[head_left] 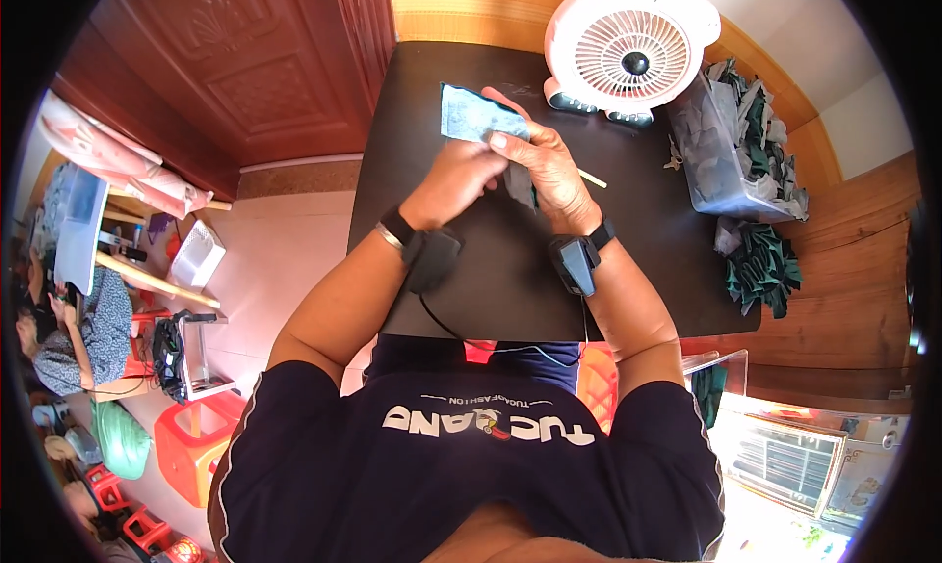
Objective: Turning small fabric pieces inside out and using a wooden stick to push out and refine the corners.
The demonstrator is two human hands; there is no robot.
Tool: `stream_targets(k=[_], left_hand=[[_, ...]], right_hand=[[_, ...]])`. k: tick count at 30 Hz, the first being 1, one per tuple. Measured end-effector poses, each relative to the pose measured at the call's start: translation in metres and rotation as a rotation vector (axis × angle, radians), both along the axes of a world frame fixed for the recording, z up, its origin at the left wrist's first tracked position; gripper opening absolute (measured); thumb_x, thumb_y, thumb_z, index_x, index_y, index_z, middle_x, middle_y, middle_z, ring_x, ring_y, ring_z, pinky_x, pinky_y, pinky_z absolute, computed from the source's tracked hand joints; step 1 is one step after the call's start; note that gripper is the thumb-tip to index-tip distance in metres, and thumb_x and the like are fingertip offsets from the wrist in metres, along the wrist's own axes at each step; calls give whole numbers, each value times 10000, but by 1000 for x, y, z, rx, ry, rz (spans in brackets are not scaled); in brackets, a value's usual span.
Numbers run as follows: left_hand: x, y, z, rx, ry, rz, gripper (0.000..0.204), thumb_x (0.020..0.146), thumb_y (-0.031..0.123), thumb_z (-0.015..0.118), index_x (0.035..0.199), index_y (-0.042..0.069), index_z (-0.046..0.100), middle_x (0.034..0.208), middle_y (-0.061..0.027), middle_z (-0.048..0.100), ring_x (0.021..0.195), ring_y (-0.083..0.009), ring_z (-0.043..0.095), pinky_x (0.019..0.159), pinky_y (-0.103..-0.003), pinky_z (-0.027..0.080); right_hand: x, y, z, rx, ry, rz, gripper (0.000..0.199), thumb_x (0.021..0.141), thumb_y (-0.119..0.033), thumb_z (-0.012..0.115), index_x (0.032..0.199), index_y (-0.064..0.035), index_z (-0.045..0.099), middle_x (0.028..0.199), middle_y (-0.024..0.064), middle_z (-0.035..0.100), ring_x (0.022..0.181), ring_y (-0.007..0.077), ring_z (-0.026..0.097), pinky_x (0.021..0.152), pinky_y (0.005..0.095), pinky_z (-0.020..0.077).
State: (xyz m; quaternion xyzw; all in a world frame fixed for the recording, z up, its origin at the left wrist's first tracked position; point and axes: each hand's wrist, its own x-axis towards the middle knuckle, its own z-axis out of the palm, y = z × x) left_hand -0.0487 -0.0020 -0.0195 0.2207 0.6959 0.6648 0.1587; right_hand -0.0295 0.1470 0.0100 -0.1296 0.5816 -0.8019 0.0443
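Note:
Above the dark table, my right hand (555, 171) pinches a small light-blue cloth piece (477, 117) with dark green edging, its thumb on top and fingers behind. My left hand (453, 182) is closed just below the piece, close against the right fingers; its fingertips are partly hidden and a little blurred, so what they grip cannot be told. A grey and dark green strip of fabric (520, 186) hangs down between the hands. A thin pale stick (593, 179) shows to the right of my right hand; whether it lies on the table or is held is unclear.
A pink fan (636, 43) stands at the table's (471, 279) far right. Along the right edge are a clear plastic bin (711, 161) of grey and green fabric pieces and a green fabric bundle (763, 269). Left on the floor is a red stool (196, 445); another person (83, 332) sits farther left.

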Motion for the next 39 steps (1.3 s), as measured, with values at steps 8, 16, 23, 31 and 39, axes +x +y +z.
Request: stream_targets(k=[8, 16, 23, 31, 39], left_hand=[[-6, -13, 9, 652, -426, -121, 371, 846, 203, 519, 1191, 65, 505, 1083, -42, 593, 976, -179, 582, 552, -239, 455], [-5, -8, 1, 563, -273, -40, 319, 786, 110, 534, 1097, 40, 548, 996, -51, 593, 810, -144, 584, 595, -255, 487], [-9, -8, 4, 287, 195, 28, 195, 854, 166, 542, 974, 20, 588, 881, -43, 592, 757, -120, 564, 633, -250, 452], [-18, -11, -4, 634, -209, -218, 185, 755, -16, 521, 912, -31, 617, 996, -144, 605, 857, -198, 598, 790, -302, 484], [-14, -8, -13, 421, -251, 34, 155, 695, -29, 414, 763, -25, 554, 788, -68, 556, 679, -120, 518, 637, -238, 438]], right_hand=[[-5, -7, 0, 134, 125, -78, 238, 861, -174, 642, 1067, -57, 672, 1511, 114, 210, 1326, 209, 319, 1074, 377, 266], [3, -15, -21, 200, 219, -26, 246, 901, -223, 595, 1063, -53, 670, 1506, 142, 204, 1317, 209, 309, 997, 347, 334], [8, -14, -8, -146, -53, 144, 283, 800, -152, 688, 1052, -23, 676, 1443, 47, 355, 1023, 106, 469, 805, 253, 368], [-3, 15, 1, 261, -124, 306, 260, 769, -208, 716, 943, -16, 697, 1193, 54, 551, 1006, 114, 482, 883, 255, 349], [2, 10, 6, 368, -131, 254, 217, 741, -133, 728, 904, 7, 698, 986, 45, 642, 892, 108, 549, 863, 247, 390]])
